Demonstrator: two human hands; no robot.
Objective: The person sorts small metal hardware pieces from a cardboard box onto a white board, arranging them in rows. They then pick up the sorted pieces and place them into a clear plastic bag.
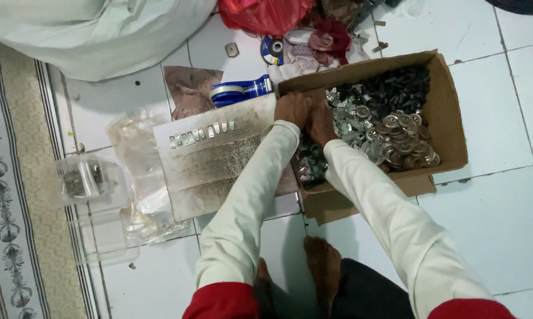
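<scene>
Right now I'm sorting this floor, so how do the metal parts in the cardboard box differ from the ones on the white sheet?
The parts in the cardboard box are a large jumbled heap; those on the white sheet are few, set in one neat row. Both hands reach into the heap; the row lies untouched. Both look like shiny metal.

box (pixel 444 112): right, on floor; metal parts (pixel 384 118) inside
hands: left hand (pixel 293 109) & right hand (pixel 321 123) in box, left end
board (pixel 210 156): left of box; clips (pixel 201 134) on far edge
bags (pixel 95 183): far left
</scene>
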